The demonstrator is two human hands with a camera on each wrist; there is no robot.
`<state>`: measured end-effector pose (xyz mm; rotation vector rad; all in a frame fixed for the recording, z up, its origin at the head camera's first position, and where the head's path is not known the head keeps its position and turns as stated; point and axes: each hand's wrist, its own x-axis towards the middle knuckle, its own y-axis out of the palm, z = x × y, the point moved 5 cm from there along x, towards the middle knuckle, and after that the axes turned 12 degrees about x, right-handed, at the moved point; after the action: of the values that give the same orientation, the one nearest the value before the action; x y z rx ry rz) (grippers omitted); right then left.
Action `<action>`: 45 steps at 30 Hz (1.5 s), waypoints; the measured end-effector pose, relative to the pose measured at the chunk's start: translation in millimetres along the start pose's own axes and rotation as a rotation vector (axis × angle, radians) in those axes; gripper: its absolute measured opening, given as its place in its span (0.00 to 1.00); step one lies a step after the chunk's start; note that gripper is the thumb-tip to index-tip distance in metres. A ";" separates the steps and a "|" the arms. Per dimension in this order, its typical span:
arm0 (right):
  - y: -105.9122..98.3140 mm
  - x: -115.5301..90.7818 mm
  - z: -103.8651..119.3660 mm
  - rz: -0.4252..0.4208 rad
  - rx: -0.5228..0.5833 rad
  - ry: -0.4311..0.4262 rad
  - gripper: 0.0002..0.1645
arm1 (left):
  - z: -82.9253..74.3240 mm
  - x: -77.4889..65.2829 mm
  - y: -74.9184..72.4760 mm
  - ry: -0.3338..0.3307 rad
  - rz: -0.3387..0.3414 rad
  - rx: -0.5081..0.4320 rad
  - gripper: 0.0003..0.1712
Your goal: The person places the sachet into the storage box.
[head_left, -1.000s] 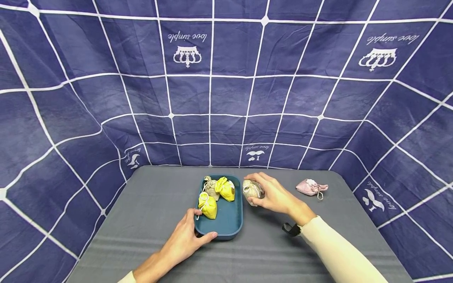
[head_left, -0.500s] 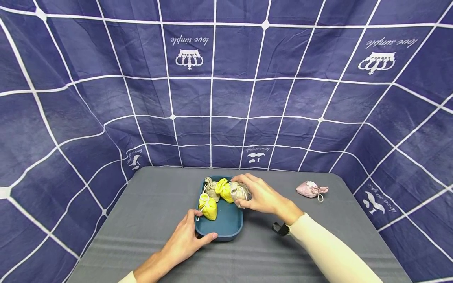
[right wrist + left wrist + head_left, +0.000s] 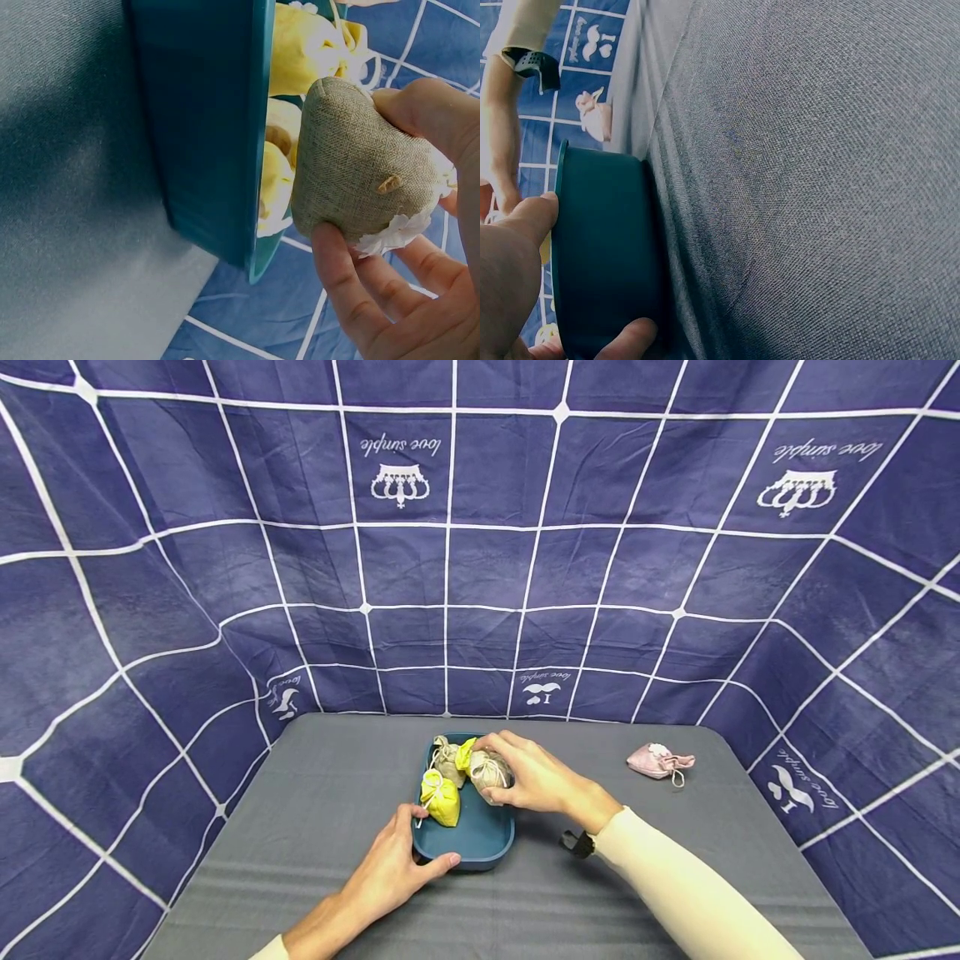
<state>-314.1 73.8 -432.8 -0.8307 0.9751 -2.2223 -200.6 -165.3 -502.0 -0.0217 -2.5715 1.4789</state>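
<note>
My right hand (image 3: 536, 781) grips a beige drawstring pouch (image 3: 489, 772) over the right side of the blue tray (image 3: 472, 839). In the right wrist view this beige pouch, with a white flower on its cloth, sits between thumb and fingers beside the tray's rim. My left hand (image 3: 390, 860) holds the tray's near left corner, thumb and fingers spread along its wall. Inside the tray lie a yellow pouch (image 3: 442, 806) near the left fingers, another beige pouch (image 3: 447, 762) behind it, and a second yellow pouch (image 3: 462, 755), mostly hidden behind the held one.
A pink drawstring pouch (image 3: 654, 760) lies on the grey cloth-covered table (image 3: 337, 777), well to the right of the tray. Navy checked fabric (image 3: 480, 560) hangs behind the table and along both sides.
My right hand has carried the beige pouch leftward, from beside the tray to over its right side, covering much of the second yellow pouch. The left hand stays put on the tray.
</note>
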 end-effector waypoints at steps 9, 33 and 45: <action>7.2 5.5 0.5 0.019 -0.004 0.011 0.37 | 1.3 0.6 2.6 -0.019 0.010 -0.005 0.50; 19.5 5.9 -10.0 0.036 -0.025 0.027 0.38 | 0.5 1.4 1.9 -0.010 -0.001 -0.008 0.49; 22.9 4.7 -13.0 0.080 -0.019 0.016 0.47 | -0.1 1.8 2.4 -0.018 0.015 -0.007 0.49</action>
<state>-321.0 63.0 -456.3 -0.7704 1.0208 -2.1575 -202.5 -163.9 -503.8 -0.0282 -2.5964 1.4815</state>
